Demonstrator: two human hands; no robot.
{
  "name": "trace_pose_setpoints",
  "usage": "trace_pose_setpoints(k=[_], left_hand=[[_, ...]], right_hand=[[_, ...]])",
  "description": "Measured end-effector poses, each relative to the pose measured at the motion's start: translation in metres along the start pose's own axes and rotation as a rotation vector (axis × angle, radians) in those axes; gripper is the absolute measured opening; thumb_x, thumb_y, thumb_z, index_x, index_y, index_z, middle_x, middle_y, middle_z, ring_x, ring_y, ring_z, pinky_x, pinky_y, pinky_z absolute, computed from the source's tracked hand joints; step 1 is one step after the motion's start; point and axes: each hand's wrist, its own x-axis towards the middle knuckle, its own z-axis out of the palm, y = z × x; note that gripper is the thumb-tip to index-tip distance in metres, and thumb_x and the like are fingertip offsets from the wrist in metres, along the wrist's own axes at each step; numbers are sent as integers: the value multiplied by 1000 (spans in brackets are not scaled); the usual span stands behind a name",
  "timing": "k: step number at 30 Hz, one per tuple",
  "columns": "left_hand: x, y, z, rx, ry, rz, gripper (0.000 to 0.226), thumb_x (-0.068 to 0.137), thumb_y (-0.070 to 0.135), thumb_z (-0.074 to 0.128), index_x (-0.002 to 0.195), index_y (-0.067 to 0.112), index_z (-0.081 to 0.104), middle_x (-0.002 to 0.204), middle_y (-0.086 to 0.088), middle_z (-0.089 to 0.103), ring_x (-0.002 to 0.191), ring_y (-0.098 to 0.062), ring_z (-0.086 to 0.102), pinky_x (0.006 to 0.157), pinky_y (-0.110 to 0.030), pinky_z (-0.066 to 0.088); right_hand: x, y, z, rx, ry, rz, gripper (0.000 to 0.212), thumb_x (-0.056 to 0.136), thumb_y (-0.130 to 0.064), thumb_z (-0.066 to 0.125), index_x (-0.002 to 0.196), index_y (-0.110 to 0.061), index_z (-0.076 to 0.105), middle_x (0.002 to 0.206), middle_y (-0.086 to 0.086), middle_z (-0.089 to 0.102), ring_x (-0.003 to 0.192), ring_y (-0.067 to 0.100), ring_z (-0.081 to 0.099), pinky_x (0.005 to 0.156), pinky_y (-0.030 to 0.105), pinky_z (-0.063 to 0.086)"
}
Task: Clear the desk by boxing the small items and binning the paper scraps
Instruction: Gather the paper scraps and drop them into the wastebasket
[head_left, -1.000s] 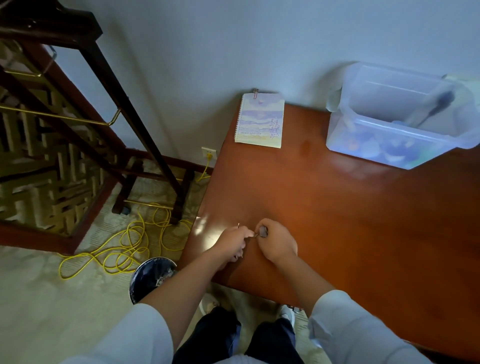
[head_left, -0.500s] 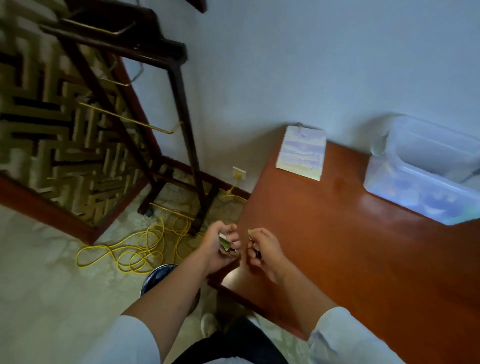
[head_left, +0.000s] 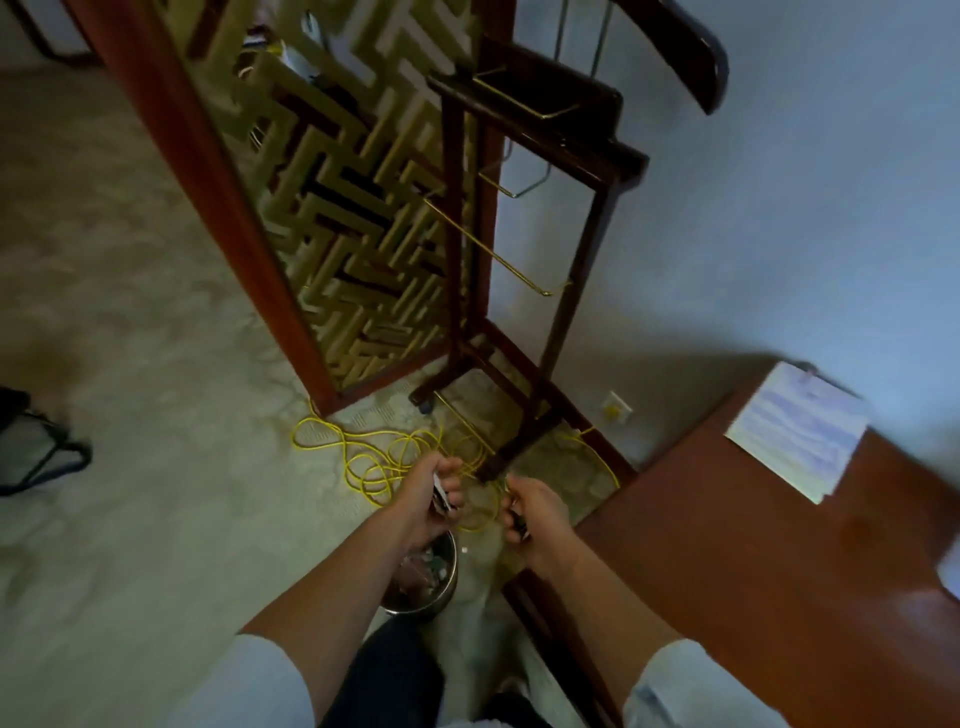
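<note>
Now: left hand (head_left: 426, 506) pinches paper scraps (head_left: 440, 492) above the bin (head_left: 450, 582), lower centre of frame. Right hand (head_left: 532, 512) is curled round something small and dark; cannot tell what. Judgement: centre both hands low over the bin's mouth before releasing, so no scrap drifts onto the carpet (head_left: 156, 364)

- My left hand (head_left: 423, 506) is out over the floor, pinching a few paper scraps (head_left: 440, 492).
- My right hand (head_left: 537, 512) is beside it but not touching, fingers curled round a small dark bit (head_left: 519, 524). Too blurry to say what it is.
- The round metal bin (head_left: 415, 608) sits under my left wrist with scraps inside.
- The wooden desk (head_left: 753, 597) is off to my right, with a spiral notebook (head_left: 800, 441) near its far corner.
- There's a yellow cable (head_left: 374, 462) tangled on the carpet just past my hands.
</note>
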Motion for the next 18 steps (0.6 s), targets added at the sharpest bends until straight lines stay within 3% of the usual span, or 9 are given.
trace_pose_setpoints(k=[5,9,13,18], left_hand=[[17,29,-24,100,32,-10,16,96,22,37,98,17,53,46,7,33,33,-7,31,35,-13,23],[52,65,-44,304,-24,-76,9,94,29,45,94,21,49,50,7,30,37,-7,27,38,-16,19],[96,110,-64,583,-130,-230,36,91,56,48,92,20,51,55,4,35,43,-10,30,49,-22,19],[136,134,-91,896,-173,-446,61,84,73,42,107,20,60,60,2,42,48,-11,37,47,-19,25]], right_hand=[[23,1,34,17,12,-4,23,100,-19,50,78,-15,43,59,0,45,46,10,37,40,21,23],[49,4,68,116,116,24,17,98,-16,50,82,-16,45,60,0,46,46,10,37,39,22,22],[78,18,108,314,280,24,15,94,-12,51,80,-12,47,57,3,46,43,13,38,37,21,21],[90,53,161,609,558,141,13,91,-4,58,79,-6,56,66,13,58,47,17,53,37,20,39]])
